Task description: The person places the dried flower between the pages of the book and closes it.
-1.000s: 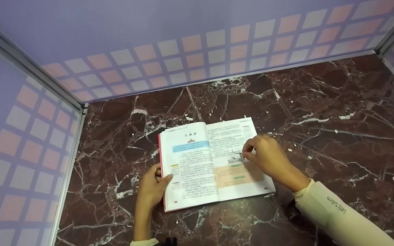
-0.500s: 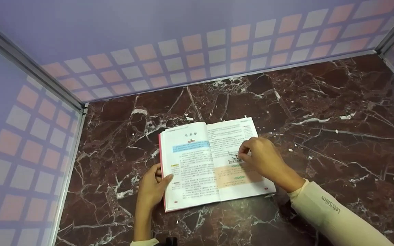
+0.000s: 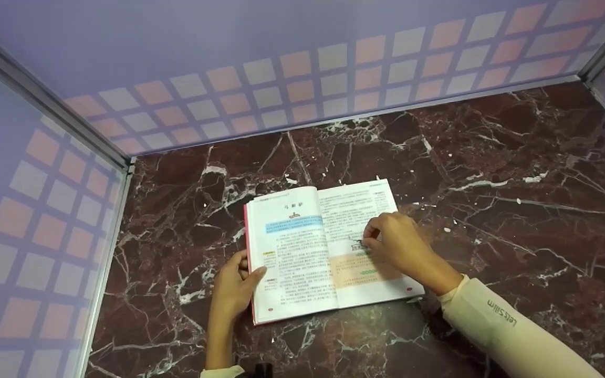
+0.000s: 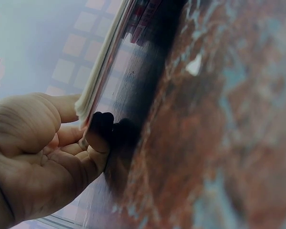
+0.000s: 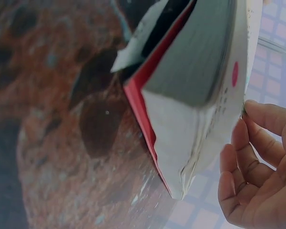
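An open book (image 3: 302, 268) with printed pages and a red cover lies on the marble-patterned surface. My left hand (image 3: 231, 289) grips its left edge, the thumb on the page and the fingers under the cover; the left wrist view shows this hand (image 4: 43, 138) around the edge. My right hand (image 3: 399, 239) is over the right page, thumb and forefinger together at the printed banner (image 3: 358, 245). At those fingertips is a small thin dark thing (image 5: 243, 110), mostly hidden; I cannot tell its kind. The other fingers of this hand (image 5: 262, 162) are curled in the right wrist view.
Purple panels with pink and white squares (image 3: 302, 89) stand behind and at both sides. Small white specks (image 3: 447, 229) dot the dark red surface (image 3: 491, 220). A loose white flap (image 5: 138, 43) sticks out by the red cover in the right wrist view.
My right hand has shifted slightly left over the right page, with the thin dark thing at its fingertips. The left hand and the book stay nearly still.
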The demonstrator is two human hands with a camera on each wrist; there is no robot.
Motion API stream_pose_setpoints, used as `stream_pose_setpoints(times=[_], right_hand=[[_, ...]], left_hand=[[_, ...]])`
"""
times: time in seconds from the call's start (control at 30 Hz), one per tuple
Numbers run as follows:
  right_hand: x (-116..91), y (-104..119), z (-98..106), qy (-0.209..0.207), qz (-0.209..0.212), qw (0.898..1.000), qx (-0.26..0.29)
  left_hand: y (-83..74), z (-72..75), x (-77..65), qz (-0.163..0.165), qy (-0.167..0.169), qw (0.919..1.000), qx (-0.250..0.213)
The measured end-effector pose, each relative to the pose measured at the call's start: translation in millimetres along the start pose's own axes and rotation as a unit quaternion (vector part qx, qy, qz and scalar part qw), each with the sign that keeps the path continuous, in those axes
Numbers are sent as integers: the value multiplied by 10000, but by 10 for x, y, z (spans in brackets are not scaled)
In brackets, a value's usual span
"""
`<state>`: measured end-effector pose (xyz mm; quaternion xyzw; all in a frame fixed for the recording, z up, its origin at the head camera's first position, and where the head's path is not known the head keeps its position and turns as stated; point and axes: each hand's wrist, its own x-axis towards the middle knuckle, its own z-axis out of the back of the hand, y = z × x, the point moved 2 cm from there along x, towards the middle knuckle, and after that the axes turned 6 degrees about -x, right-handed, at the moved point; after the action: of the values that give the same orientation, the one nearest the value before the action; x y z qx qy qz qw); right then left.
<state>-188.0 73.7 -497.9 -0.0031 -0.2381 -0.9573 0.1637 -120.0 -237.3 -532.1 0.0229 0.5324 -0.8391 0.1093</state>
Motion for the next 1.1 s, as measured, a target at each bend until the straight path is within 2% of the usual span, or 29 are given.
stream_pose_setpoints(times=[0.27, 0.5, 0.9, 1.1], right_hand=[[-2, 11, -42, -20, 87, 9996, -269], [-2, 10, -69, -8, 54, 9998, -181], [-32, 8, -106, 142, 73, 9990, -427], [-49, -5, -118, 122, 131, 9994, -309]], left_hand=[[-5, 5, 0, -1, 40, 10000, 73], [-3, 1, 1, 15, 60, 10000, 37], [-6, -3, 5, 33, -7, 10000, 18], [-10, 0, -2, 49, 30, 10000, 27]])
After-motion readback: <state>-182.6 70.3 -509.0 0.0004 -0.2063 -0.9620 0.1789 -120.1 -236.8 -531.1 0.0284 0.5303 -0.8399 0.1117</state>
